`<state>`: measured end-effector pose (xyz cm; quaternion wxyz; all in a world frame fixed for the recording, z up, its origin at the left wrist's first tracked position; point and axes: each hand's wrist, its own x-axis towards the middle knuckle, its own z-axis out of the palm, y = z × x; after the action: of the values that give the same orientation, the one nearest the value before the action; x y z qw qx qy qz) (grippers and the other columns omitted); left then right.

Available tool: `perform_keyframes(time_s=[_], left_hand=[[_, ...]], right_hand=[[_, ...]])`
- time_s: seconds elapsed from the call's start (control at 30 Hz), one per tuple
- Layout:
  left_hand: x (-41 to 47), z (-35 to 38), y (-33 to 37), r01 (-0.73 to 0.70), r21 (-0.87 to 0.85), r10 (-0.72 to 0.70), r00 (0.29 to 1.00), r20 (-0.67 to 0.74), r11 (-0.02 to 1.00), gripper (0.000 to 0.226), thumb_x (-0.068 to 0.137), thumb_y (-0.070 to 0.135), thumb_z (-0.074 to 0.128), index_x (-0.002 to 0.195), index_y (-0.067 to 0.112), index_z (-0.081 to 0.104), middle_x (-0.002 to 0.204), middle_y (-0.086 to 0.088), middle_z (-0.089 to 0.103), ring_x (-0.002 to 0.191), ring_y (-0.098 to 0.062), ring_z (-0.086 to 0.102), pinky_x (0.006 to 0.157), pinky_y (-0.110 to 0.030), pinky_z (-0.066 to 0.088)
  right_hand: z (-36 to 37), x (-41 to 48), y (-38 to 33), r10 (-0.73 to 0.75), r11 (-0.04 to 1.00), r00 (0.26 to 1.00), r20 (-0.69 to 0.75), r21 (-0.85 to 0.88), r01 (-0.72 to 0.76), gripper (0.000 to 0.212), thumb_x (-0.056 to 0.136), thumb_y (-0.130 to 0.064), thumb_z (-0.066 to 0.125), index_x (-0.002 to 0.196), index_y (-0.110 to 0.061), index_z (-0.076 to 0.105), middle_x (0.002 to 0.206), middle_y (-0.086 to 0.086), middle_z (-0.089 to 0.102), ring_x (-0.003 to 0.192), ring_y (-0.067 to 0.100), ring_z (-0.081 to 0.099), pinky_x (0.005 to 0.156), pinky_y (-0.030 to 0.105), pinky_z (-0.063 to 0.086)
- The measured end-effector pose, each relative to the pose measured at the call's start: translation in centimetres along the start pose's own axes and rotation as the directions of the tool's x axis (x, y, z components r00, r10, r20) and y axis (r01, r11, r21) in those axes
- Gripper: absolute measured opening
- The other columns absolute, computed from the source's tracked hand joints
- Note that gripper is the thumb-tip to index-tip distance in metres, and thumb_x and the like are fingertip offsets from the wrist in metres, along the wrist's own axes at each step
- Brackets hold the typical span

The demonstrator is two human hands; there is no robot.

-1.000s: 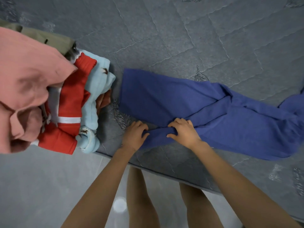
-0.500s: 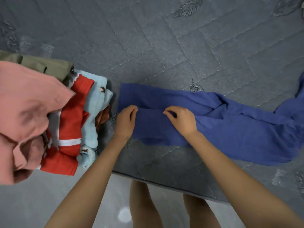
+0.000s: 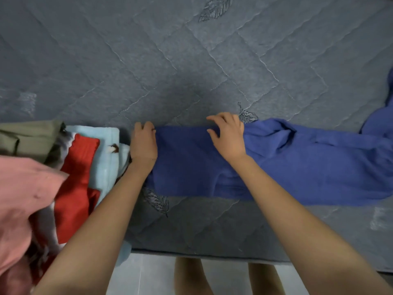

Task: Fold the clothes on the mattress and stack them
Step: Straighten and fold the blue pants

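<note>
A blue garment [image 3: 297, 167] lies stretched left to right across the near part of the grey quilted mattress [image 3: 191, 60], its left end folded over on itself. My left hand [image 3: 143, 143] grips the far left corner of that folded end with curled fingers. My right hand [image 3: 227, 135] pinches the far edge of the same fold a little to the right. The garment's right part is bunched and runs out of view.
A heap of clothes sits at the left: a pink piece [image 3: 23, 199], a red one [image 3: 78, 177], a light blue one [image 3: 106, 156] and an olive one [image 3: 27, 141]. The mattress's near edge [image 3: 212, 254] runs below, with pale floor and my legs beyond.
Both hands have carried the near edge of the blue garment's left end away from me and laid it over the far edge, making a fold. The view has tilted further onto the mattress.
</note>
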<state>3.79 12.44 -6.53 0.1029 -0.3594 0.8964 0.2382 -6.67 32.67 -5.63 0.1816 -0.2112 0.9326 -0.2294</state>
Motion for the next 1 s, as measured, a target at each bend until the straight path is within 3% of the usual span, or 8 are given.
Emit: perform_keyframes(time_s=[0.1, 0.17, 0.23, 0.37, 0.6, 0.83, 0.9, 1.0], left_hand=[[-1.2, 0.6, 2.1, -0.109, 0.204, 0.12, 0.992, -0.046, 0.973, 0.031, 0.099, 0.018, 0.047, 0.126, 0.006, 0.055, 0.13, -0.021, 0.046, 0.116, -0.039, 0.043, 0.097, -0.045, 0.031], [-2.5, 1.6, 4.7, -0.216, 0.233, 0.222, 0.975, -0.002, 0.948, 0.038, 0.1, 0.023, 0.046, 0.137, 0.013, 0.05, 0.141, -0.017, 0.042, 0.129, -0.035, 0.038, 0.113, -0.047, 0.017], [-4.0, 3.3, 7.7, -0.315, 0.247, 0.306, 0.949, 0.074, 0.916, 0.045, 0.102, 0.029, 0.042, 0.146, 0.02, 0.039, 0.152, -0.013, 0.033, 0.14, -0.03, 0.029, 0.118, -0.047, 0.004], [-6.9, 7.0, 13.9, -0.459, 0.242, 0.429, 0.888, 0.168, 0.855, 0.054, 0.102, 0.035, 0.04, 0.153, 0.025, 0.023, 0.16, -0.012, 0.019, 0.148, -0.028, 0.017, 0.119, -0.051, 0.002], [-10.6, 12.1, 23.3, -0.54, 0.236, 0.511, 0.841, 0.176, 0.808, 0.062, 0.098, 0.038, 0.049, 0.152, 0.024, 0.023, 0.16, -0.016, 0.016, 0.148, -0.033, 0.014, 0.118, -0.057, 0.004], [-14.2, 16.7, 29.4, -0.715, 0.259, 0.662, 0.699, 0.269, 0.65, 0.058, 0.096, 0.03, 0.056, 0.149, 0.023, 0.035, 0.158, -0.015, 0.021, 0.145, -0.035, 0.023, 0.116, -0.059, 0.016], [-14.8, 18.1, 30.4, -0.75, 0.242, 0.681, 0.661, 0.316, 0.616, 0.056, 0.096, 0.029, 0.056, 0.149, 0.024, 0.036, 0.159, -0.012, 0.022, 0.146, -0.034, 0.021, 0.117, -0.058, 0.011], [-15.1, 20.1, 30.8, -0.739, 0.272, 0.611, 0.666, 0.427, 0.616, 0.058, 0.101, 0.039, 0.042, 0.153, 0.031, 0.019, 0.163, -0.005, 0.008, 0.15, -0.027, 0.003, 0.116, -0.055, -0.004]], right_hand=[[-1.8, -1.6, 3.4, 0.061, 0.998, 0.997, -0.045, 0.036, -0.06, 0.035, 0.09, -0.018, 0.065, 0.126, -0.017, 0.064, 0.125, 0.004, 0.058, 0.121, 0.028, 0.047, 0.101, 0.035, 0.029], [-3.2, -2.9, 5.9, 0.08, 0.997, 0.996, -0.039, 0.016, -0.079, 0.037, 0.091, -0.021, 0.065, 0.127, -0.016, 0.063, 0.129, 0.005, 0.057, 0.125, 0.03, 0.046, 0.105, 0.037, 0.028], [-4.6, -4.3, 8.4, 0.091, 0.995, 0.996, -0.012, -0.028, -0.092, 0.042, 0.092, -0.026, 0.065, 0.132, -0.016, 0.06, 0.138, 0.006, 0.053, 0.132, 0.03, 0.042, 0.112, 0.04, 0.025], [-7.6, -6.6, 13.1, 0.101, 0.991, 0.995, -0.025, -0.084, -0.103, 0.055, 0.093, -0.032, 0.065, 0.144, -0.018, 0.049, 0.154, 0.006, 0.038, 0.147, 0.03, 0.024, 0.121, 0.046, 0.009], [-12.7, -10.4, 22.3, 0.204, 0.966, 0.975, -0.087, -0.145, -0.215, 0.071, 0.093, -0.045, 0.061, 0.153, -0.024, 0.031, 0.163, 0.006, 0.014, 0.151, 0.029, 0.005, 0.122, 0.045, 0.0], [-15.8, -13.7, 30.6, 0.504, 0.852, 0.845, -0.178, -0.061, -0.52, 0.079, 0.093, -0.05, 0.058, 0.156, -0.027, 0.016, 0.165, 0.006, 0.005, 0.151, 0.029, 0.004, 0.12, 0.051, 0.005], [-16.4, -14.3, 32.5, 0.565, 0.818, 0.802, -0.191, 0.006, -0.575, 0.082, 0.092, -0.047, 0.06, 0.156, -0.024, 0.015, 0.164, 0.008, 0.005, 0.151, 0.029, 0.006, 0.12, 0.052, 0.009], [-17.0, -14.9, 34.8, 0.627, 0.778, 0.752, -0.205, 0.115, -0.617, 0.091, 0.086, -0.041, 0.07, 0.156, -0.022, 0.015, 0.162, 0.011, 0.012, 0.148, 0.031, 0.015, 0.119, 0.05, 0.015]])
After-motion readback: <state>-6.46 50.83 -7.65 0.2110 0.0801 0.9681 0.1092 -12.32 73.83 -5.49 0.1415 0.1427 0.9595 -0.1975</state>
